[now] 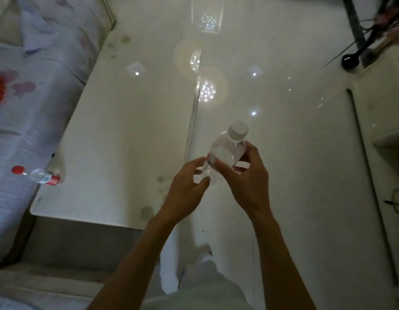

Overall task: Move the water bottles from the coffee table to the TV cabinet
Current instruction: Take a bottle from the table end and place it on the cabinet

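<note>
A clear water bottle (227, 151) with a white cap is held in the air above the glossy floor, just right of the white coffee table (118, 135). My right hand (247, 175) grips its middle, fingers wrapped around the body. My left hand (187, 186) touches the bottle's lower end with thumb and fingertips. A second bottle (45, 176) with a red cap and red label stands at the table's near left edge, against the sofa. The TV cabinet is not clearly identifiable.
A sofa with a floral cover (26, 97) runs along the left of the table. White furniture (386, 135) lines the right side, with a dark cable (397, 202) on it. A black round-footed object (350, 61) stands at the far right. My legs are below.
</note>
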{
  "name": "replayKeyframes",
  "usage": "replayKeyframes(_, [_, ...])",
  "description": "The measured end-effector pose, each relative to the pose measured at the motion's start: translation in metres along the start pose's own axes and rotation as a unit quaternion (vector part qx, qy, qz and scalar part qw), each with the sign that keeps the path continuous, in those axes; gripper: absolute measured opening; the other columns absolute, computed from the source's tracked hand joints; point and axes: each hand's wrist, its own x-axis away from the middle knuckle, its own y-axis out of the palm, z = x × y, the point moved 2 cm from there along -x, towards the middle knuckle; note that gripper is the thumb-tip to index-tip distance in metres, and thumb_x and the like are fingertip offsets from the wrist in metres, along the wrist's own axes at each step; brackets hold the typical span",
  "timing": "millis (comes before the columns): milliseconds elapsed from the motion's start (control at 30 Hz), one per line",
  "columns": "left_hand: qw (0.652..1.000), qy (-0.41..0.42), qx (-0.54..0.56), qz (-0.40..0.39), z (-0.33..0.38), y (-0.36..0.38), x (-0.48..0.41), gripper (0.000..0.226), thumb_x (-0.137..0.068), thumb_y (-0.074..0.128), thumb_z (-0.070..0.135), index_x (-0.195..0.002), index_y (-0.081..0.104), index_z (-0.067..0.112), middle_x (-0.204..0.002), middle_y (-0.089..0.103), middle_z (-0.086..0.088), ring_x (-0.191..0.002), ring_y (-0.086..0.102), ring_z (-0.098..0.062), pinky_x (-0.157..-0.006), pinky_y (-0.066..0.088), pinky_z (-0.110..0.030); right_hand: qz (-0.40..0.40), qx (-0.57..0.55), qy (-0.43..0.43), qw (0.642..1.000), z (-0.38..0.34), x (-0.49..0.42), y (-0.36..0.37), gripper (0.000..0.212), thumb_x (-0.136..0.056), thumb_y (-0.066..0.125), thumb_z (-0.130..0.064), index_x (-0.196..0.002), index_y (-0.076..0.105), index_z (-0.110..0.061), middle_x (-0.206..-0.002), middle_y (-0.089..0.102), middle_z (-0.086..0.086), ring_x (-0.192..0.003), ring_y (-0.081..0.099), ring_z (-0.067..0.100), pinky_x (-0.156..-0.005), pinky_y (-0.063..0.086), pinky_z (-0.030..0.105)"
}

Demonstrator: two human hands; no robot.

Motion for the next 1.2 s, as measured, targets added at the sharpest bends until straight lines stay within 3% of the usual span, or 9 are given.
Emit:
replayKeyframes(100, [0.999,0.020,-0.016,-0.029,0.034,0.039,-0.006,0.048,-0.095,0.056,0.021,-0.142,0.043,0.019,-0.140,0.051,0.001,-0.109,0.051,-0.003,-0.081,0.038,-0.009,0.034,0.003,0.016,0.999,0.005,-0.007,-0.051,0.075,-0.070,0.077,-0.052,-0.134,0.046,-0.026,-0.127,0.057,-0.006,-0.111,0.057,0.011,-0.090,0.054,0.028])
replayKeyframes(267, [0.996,0.063,-0.040,-0.057,0.079,0.078,-0.026,0.048,-0.096,0.055,0.025,-0.141,0.043,0.018,-0.141,0.052,0.001,-0.109,0.051,-0.002,-0.090,0.044,-0.020,0.074,0.001,0.021,0.997,0.002,-0.026,-0.107,0.071,-0.072,0.078,-0.046,-0.132,0.047,-0.025,-0.127,0.057,-0.005,-0.109,0.057,0.010,-0.088,0.054,0.024])
replayKeyframes(467, [0.989,0.106,-0.041,-0.089,0.124,0.112,-0.058,0.047,-0.096,0.056,0.025,-0.141,0.045,0.017,-0.139,0.053,0.000,-0.109,0.052,-0.001,-0.082,0.041,-0.009,0.113,0.018,0.014,0.993,0.003,-0.059,-0.157,0.072,-0.072,0.077,-0.046,-0.133,0.047,-0.024,-0.128,0.057,-0.006,-0.108,0.058,0.008,-0.084,0.052,0.016])
replayKeyframes(567, [0.987,0.113,-0.035,-0.106,0.141,0.130,-0.086,0.047,-0.096,0.056,0.024,-0.140,0.045,0.015,-0.139,0.054,-0.001,-0.109,0.053,-0.003,-0.088,0.045,-0.018,0.125,0.030,0.016,0.992,0.010,-0.087,-0.178,0.074,-0.072,0.076,-0.047,-0.135,0.046,-0.023,-0.130,0.057,-0.004,-0.110,0.057,0.009,-0.086,0.053,0.019])
replayKeyframes(700, [0.983,0.125,-0.038,-0.126,0.164,0.163,-0.143,0.045,-0.095,0.057,0.024,-0.139,0.047,0.016,-0.137,0.056,-0.001,-0.106,0.053,-0.002,-0.084,0.042,-0.012,0.139,0.047,0.025,0.989,0.024,-0.141,-0.204,0.076,-0.072,0.076,-0.049,-0.137,0.044,-0.024,-0.131,0.055,-0.004,-0.111,0.056,0.010,-0.086,0.052,0.020])
replayKeyframes(833, [0.977,0.138,-0.039,-0.156,0.200,0.192,-0.220,0.046,-0.095,0.056,0.025,-0.139,0.046,0.017,-0.138,0.055,-0.001,-0.106,0.053,-0.002,-0.087,0.043,-0.018,0.154,0.066,0.027,0.985,0.033,-0.219,-0.232,0.077,-0.072,0.075,-0.052,-0.137,0.043,-0.026,-0.131,0.055,-0.004,-0.112,0.055,0.010,-0.086,0.052,0.021])
replayKeyframes(967, [0.969,0.167,-0.047,-0.178,0.249,0.216,-0.289,0.043,-0.096,0.055,0.025,-0.137,0.047,0.018,-0.137,0.056,0.000,-0.105,0.054,-0.002,-0.080,0.042,-0.010,0.176,0.075,0.042,0.981,0.031,-0.290,-0.268,0.078,-0.071,0.074,-0.053,-0.137,0.043,-0.026,-0.133,0.054,-0.003,-0.113,0.055,0.010,-0.086,0.049,0.017])
replayKeyframes(1100, [0.960,0.183,-0.060,-0.205,0.296,0.248,-0.340,0.043,-0.096,0.055,0.024,-0.138,0.047,0.016,-0.138,0.055,-0.001,-0.107,0.054,-0.004,-0.087,0.044,-0.020,0.202,0.072,0.060,0.975,0.034,-0.342,-0.310,0.080,-0.070,0.073,-0.056,-0.137,0.043,-0.025,-0.132,0.055,-0.003,-0.113,0.055,0.010,-0.082,0.047,0.012])
replayKeyframes(1200, [0.951,0.187,-0.077,-0.233,0.321,0.277,-0.369,0.044,-0.096,0.055,0.025,-0.139,0.047,0.018,-0.137,0.056,0.001,-0.106,0.054,-0.004,-0.087,0.044,-0.020,0.219,0.045,0.080,0.971,0.046,-0.369,-0.340,0.084,-0.065,0.068,-0.062,-0.137,0.043,-0.026,-0.131,0.056,-0.004,-0.112,0.056,0.009,-0.082,0.047,0.013])
